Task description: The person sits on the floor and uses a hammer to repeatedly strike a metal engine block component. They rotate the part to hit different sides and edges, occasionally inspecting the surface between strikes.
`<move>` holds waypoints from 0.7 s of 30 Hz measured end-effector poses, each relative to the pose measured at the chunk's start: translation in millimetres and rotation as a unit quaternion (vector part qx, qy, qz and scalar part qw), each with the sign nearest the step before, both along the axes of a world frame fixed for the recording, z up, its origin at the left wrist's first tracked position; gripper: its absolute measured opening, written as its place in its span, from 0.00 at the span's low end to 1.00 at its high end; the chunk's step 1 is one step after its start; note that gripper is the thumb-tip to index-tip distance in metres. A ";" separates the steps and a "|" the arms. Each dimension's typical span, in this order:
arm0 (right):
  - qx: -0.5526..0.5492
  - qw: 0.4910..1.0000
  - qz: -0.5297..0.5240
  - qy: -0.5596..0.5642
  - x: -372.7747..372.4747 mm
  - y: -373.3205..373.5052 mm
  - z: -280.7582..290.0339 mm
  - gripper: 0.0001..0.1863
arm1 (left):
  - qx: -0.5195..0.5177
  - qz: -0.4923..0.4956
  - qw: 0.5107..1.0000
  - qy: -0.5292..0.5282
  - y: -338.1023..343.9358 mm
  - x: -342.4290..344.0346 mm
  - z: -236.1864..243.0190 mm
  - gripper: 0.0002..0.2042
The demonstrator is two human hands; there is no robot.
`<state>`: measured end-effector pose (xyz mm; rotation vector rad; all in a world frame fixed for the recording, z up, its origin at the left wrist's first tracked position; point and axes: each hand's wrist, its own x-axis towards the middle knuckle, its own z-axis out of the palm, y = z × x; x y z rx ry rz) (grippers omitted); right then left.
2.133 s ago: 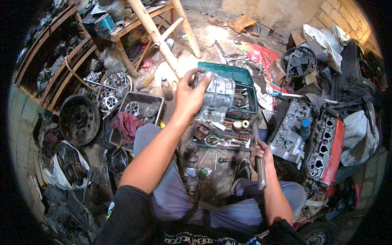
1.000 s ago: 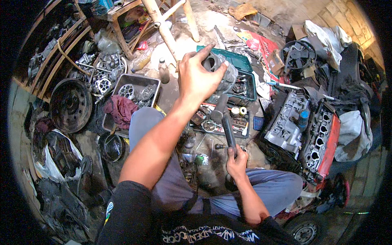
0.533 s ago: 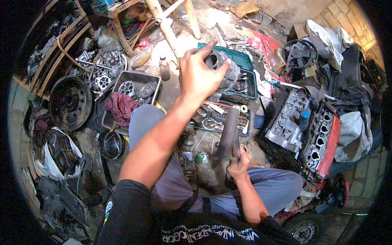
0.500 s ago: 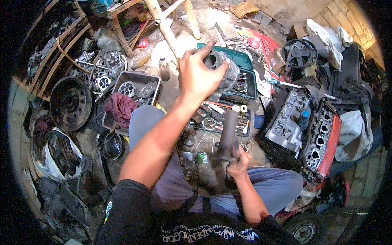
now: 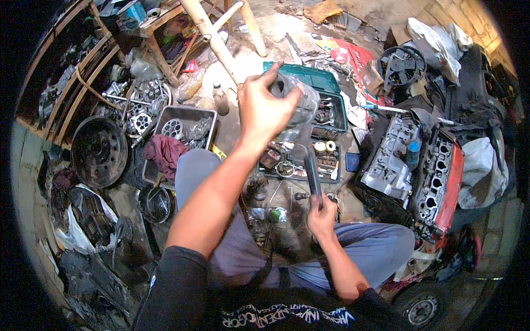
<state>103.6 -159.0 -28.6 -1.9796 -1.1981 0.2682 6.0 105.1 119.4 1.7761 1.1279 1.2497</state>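
Observation:
My left hand (image 5: pixel 267 106) is raised in front of me, thumb and fingers spread around a grey cylindrical metal housing (image 5: pixel 307 107). A round hole shows at the housing's end, near my thumb. Below it, my right hand (image 5: pixel 322 217) is closed around the dark handle of what looks like a hammer (image 5: pixel 313 177). The tool stands nearly upright, its upper end close under the housing. That end is blurred, so I cannot tell whether it touches the metal.
An open green toolbox (image 5: pixel 331 83) lies beyond the housing, with a tray of tools (image 5: pixel 326 175) nearer. At left are a grey bin (image 5: pixel 212 118) holding metal parts and a wheel rim (image 5: pixel 99 151). Engine parts (image 5: pixel 389 160) stand at right, and wooden legs (image 5: pixel 212 38) rise at the back.
The tool in my right hand has swung from a smeared, broad streak to a clearer upright position, its top nearer the housing. My left hand and the housing have shifted slightly left and down.

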 end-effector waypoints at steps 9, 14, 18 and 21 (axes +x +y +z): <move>0.247 0.956 0.140 -0.074 1.9 3.0 13.3 0.14 | 0.017 0.010 1.000 -0.021 4.4 3.6 -12.6 0.30; -0.089 0.990 -0.094 0.062 2.3 13.4 8.8 0.09 | 0.213 0.102 0.963 0.131 3.1 2.1 -14.2 0.32; 0.096 0.995 0.012 -0.015 5.1 1.2 9.4 0.12 | 0.049 0.052 0.997 -0.008 8.7 2.8 -12.0 0.31; 0.201 0.962 0.159 -0.094 4.9 -0.9 20.0 0.15 | 0.076 0.064 0.994 0.035 8.7 -1.7 -10.3 0.30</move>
